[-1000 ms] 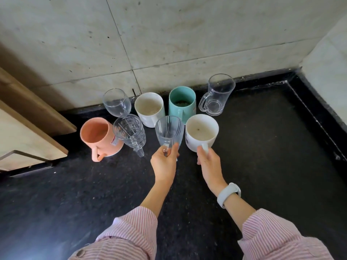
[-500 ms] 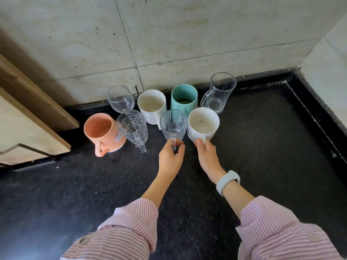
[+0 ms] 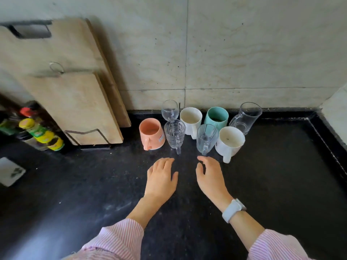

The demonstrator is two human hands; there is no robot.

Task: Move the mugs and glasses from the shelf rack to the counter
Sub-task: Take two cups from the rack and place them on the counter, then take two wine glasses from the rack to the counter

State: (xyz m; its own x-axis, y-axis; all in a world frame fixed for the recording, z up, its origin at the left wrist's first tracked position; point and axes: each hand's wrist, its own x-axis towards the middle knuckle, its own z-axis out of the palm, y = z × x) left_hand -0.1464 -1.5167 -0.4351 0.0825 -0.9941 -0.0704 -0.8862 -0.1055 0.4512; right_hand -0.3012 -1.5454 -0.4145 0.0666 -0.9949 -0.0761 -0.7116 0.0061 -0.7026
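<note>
Several mugs and glasses stand in two rows on the black counter point(image 3: 281, 184) by the wall. The front row holds a peach mug point(image 3: 151, 133), a ribbed glass mug point(image 3: 174, 133), a clear glass mug point(image 3: 206, 138) and a white mug point(image 3: 230, 142). Behind them are a wine glass point(image 3: 170, 109), a second white mug point(image 3: 190, 119), a teal mug point(image 3: 216, 117) and a tall glass mug point(image 3: 246, 117). My left hand point(image 3: 161, 178) and my right hand point(image 3: 211, 175) hover just in front of the front row, fingers apart, holding nothing.
Wooden cutting boards point(image 3: 71, 87) lean against the wall in a stand at the left. Bottles with yellow and red caps point(image 3: 37, 132) stand at the far left. A raised black rim point(image 3: 328, 139) borders the counter on the right.
My left hand let go of the clear glass mug and my right hand let go of the white mug. Both hands drew back toward me. The view rose and swung left.
</note>
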